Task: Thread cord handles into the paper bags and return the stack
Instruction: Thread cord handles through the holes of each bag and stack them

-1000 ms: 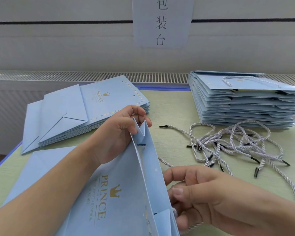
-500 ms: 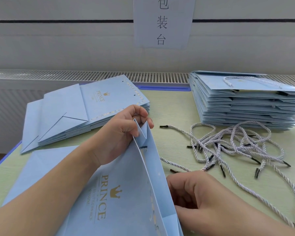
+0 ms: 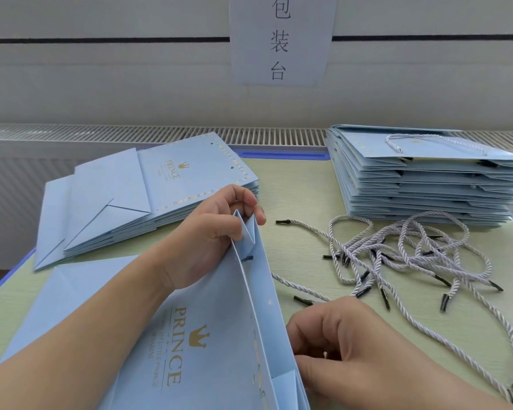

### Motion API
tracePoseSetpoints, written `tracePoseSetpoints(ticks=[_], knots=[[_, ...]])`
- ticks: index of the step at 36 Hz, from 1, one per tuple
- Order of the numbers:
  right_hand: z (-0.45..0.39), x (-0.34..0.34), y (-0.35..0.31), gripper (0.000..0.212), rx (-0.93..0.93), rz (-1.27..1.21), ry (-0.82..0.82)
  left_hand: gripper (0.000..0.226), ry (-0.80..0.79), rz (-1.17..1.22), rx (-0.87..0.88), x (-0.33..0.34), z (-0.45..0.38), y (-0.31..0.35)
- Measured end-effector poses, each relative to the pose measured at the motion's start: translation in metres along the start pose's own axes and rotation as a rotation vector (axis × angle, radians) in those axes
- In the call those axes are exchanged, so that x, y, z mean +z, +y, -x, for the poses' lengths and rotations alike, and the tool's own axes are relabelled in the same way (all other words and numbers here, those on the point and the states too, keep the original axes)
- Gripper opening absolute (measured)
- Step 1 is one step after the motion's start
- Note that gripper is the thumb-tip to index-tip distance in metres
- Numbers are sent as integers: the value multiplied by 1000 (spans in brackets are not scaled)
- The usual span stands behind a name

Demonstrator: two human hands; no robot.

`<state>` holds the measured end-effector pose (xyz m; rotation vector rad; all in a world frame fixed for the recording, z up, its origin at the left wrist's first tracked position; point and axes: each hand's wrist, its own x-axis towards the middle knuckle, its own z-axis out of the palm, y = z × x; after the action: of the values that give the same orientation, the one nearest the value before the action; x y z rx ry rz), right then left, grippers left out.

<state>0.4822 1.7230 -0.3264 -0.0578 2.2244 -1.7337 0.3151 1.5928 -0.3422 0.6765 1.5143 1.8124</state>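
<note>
A light blue paper bag (image 3: pixel 219 335) printed PRINCE stands tilted open in front of me. My left hand (image 3: pixel 208 232) pinches the folded gusset at its far end. A dark cord tip (image 3: pixel 247 257) shows at a hole just below those fingers. A white twisted cord (image 3: pixel 290 284) runs along the bag's right side to my right hand (image 3: pixel 353 350). That hand's fingers are curled against the bag's outer wall and seem to pinch the cord; the grip itself is hidden.
Several loose cords (image 3: pixel 412 255) with black tips lie tangled on the green table (image 3: pixel 293 196). A stack of flat bags (image 3: pixel 148 196) sits at the left. A taller stack (image 3: pixel 412 184) topped by a bag with a handle sits at the right. Another flat bag (image 3: pixel 80 291) lies under my left forearm.
My right hand has dropped lower and curled its fingers in against the bag's side. The long cord on the right has slid nearer. My left hand keeps its pinch.
</note>
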Motion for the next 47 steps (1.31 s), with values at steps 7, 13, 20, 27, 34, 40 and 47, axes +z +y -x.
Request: tracePoseSetpoints(ticks=[7, 13, 20, 27, 34, 40, 47], knots=[[-2, 1, 10, 17, -93, 275, 14, 45, -54, -74, 2, -2, 3, 1], [-5, 1, 13, 26, 43, 2, -85, 46, -97, -85, 6, -5, 5, 4], [-2, 2, 5, 20, -91, 361, 107, 39, -45, -93, -11, 2, 3, 1], [-12, 3, 14, 29, -103, 372, 257, 39, -52, -55, -11, -1, 4, 3], [-1, 10, 23, 24, -452, 712, 433, 38, -45, -84, -1, 1, 3, 2], [0, 3, 21, 14, -423, 889, 289, 37, -53, -126, 2, 3, 4, 2], [0, 5, 26, 21, -455, 1112, 317, 37, -73, -121, 1, 0, 3, 0]])
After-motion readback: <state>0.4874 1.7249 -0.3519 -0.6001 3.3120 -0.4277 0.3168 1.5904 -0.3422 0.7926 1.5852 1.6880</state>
